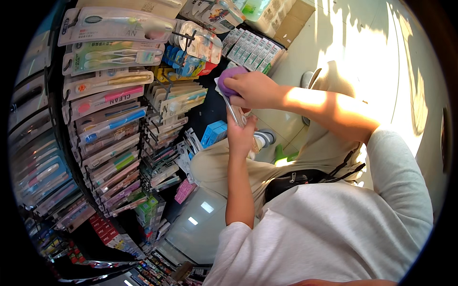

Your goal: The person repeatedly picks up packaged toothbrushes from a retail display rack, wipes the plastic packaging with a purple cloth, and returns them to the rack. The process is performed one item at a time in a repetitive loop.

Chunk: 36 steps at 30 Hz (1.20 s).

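My left hand (241, 136) grips the lower end of a narrow clear plastic package (233, 111), which looks like a toothbrush blister pack. It is held tilted in front of the shelf. My right hand (252, 89) has a bunched purple cloth (229, 79) pressed against the package's upper end. The cloth and fingers hide most of that end, and the contents cannot be made out. Just left of my hands, carded toothbrushes (184, 102) hang from black metal hooks (165, 94).
Rows of packaged toothbrushes (114, 80) fill the rack at left. Toothpaste cartons (254, 50) stand on the black lower shelf, with blue boxes (214, 133) and a pink box (185, 191) nearer me. A cardboard box (295, 21) is at its far end. My bent knee (211, 164) is close to the shelf.
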Available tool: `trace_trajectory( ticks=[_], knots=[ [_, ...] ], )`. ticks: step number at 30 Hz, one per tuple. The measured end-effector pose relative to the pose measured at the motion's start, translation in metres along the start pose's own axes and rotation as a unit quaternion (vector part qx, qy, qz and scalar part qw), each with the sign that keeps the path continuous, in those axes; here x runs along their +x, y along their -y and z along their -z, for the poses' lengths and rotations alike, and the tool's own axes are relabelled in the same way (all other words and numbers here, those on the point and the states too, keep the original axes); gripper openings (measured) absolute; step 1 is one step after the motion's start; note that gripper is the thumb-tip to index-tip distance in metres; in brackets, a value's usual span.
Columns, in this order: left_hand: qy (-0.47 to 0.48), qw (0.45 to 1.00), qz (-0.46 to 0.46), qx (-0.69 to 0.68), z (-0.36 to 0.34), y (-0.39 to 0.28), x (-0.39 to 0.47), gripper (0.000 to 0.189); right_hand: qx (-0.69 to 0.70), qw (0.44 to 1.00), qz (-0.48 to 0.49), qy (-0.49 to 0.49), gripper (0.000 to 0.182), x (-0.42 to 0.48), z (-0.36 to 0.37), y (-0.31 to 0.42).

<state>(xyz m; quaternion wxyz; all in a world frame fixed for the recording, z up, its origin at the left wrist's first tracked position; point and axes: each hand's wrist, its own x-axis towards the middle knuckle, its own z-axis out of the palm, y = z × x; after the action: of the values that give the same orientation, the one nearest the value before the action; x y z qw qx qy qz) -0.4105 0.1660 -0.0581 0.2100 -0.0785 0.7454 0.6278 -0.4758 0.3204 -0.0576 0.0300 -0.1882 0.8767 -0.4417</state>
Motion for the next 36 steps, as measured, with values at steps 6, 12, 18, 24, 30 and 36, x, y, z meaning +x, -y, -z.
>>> trace_trajectory(
  ticks=[6, 12, 18, 24, 30, 36],
  knots=[
    [-0.003, 0.998, 0.059, -0.033, 0.004, -0.025, -0.011, 0.053, 0.024, 0.953, 0.270, -0.139, 0.026, 0.003, -0.018, -0.015],
    [-0.027, 0.999, 0.010, -0.028, -0.010, -0.021, -0.019, 0.050, 0.008, 0.992, 0.088, -0.088, 0.026, 0.004, -0.013, -0.010],
    [0.004, 0.998, 0.053, -0.042, 0.005, -0.033, -0.018, 0.051, 0.018, 0.952, 0.272, -0.140, 0.022, 0.002, -0.015, -0.012],
    [0.014, 0.992, -0.054, -0.111, 0.012, -0.018, -0.032, 0.060, 0.105, 0.986, 0.025, -0.130, 0.031, 0.017, 0.016, -0.008],
    [0.020, 0.980, 0.030, -0.195, 0.020, -0.017, -0.025, 0.063, 0.092, 0.971, 0.215, -0.039, 0.030, 0.000, -0.002, -0.007],
    [-0.043, 0.996, -0.049, -0.066, 0.000, -0.034, -0.018, 0.064, 0.369, 0.929, -0.035, 0.020, 0.035, 0.000, -0.002, 0.002]
  ],
)
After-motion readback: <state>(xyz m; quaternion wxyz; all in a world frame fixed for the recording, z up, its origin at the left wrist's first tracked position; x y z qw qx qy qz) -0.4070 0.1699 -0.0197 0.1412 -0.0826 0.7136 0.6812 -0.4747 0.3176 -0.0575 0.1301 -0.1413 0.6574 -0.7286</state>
